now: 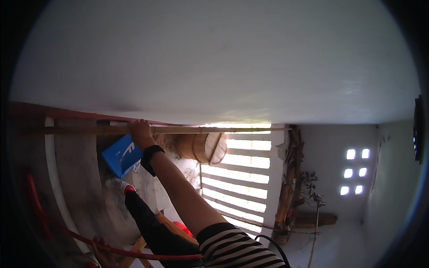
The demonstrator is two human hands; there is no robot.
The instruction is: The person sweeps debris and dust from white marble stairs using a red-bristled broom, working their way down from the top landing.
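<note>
Turned on its side, the view has the floor towards the left. My left hand [140,132], with a black band on its wrist, grips a long bamboo pole [177,130] beside the pale wall. At the dark lower left rim, my right hand [103,253] is closed around a long red bar [150,256]; the hand is partly cut off and dim. Below my left hand stands a blue box [124,159] bearing a white mark. My trousered leg [144,214] reaches down to a red and white shoe [127,187] close to the box.
A wooden tub [197,147] with a plank lid stands against a slatted opening [234,174]. Firewood [290,174] lies on the ledge above. A wooden frame [167,222] and a red object [182,228] are beside my leg. The wall [214,67] runs close along my left.
</note>
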